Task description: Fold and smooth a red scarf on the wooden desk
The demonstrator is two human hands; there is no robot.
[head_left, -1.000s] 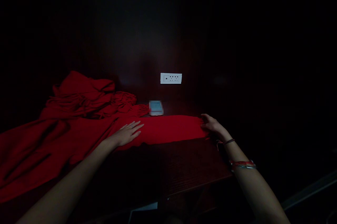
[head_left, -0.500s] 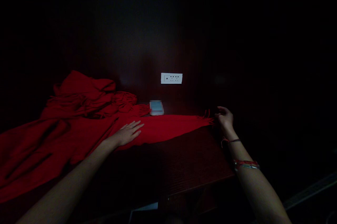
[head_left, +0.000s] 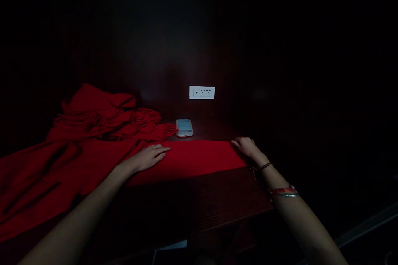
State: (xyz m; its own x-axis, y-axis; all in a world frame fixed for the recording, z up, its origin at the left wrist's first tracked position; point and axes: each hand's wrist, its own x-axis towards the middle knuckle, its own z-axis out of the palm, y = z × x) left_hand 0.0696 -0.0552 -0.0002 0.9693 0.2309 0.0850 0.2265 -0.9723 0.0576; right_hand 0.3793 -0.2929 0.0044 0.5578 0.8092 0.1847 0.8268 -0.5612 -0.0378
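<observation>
A red fringed scarf point(head_left: 199, 157) lies stretched across the dark wooden table, with one flat strip running to the right. My left hand point(head_left: 149, 157) rests on this strip, fingers stretched out and thumb apart, palm down on the cloth. At the strip's right end my right hand point(head_left: 247, 147) has its fingers bent over the cloth and closed on its edge. The fringe at that end is hidden beneath or behind my right hand. More red cloth is heaped in a loose pile point(head_left: 102, 107) at the back left, with fringes showing.
A small light-blue item point(head_left: 184, 128), blurred out, lies behind the strip near the pile's fringe. A white socket plate point(head_left: 202, 92) is on the dark wall. The table's front edge point(head_left: 236, 219) runs below my hands. The room is very dim.
My right hand has moved left and slightly down onto the scarf's end. The strip's right end now looks wider and flatter, and its fringe is out of sight. My left hand has barely shifted.
</observation>
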